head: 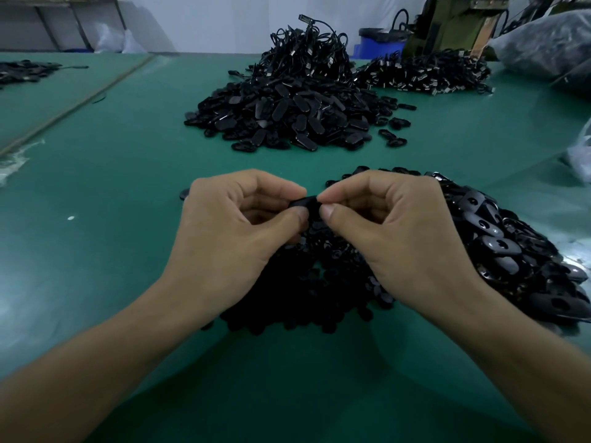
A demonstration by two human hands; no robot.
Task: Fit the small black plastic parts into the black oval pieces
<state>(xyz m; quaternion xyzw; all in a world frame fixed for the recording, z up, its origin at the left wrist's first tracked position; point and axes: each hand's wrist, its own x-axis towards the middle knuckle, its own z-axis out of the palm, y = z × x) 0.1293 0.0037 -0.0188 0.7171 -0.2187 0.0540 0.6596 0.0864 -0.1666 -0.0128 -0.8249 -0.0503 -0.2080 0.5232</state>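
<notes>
Head view: 1 black oval piece (305,202) above the near heap (319,282) on the counter (112,203), left grip (233,225) and right grip (393,225) both clamped on its ends; square the hidden small part before pressing.

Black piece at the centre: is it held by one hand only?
No, the left hand and the right hand both pinch the black piece between thumb and forefinger.

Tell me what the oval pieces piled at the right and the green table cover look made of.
Oval pieces: likely moulded hard plastic, glossy black; their smooth rounded faces carry sharp light glints. Green table cover: probably a rubber or vinyl mat with a smooth satin finish; it shows a broad soft sheen and no visible weave.
</notes>
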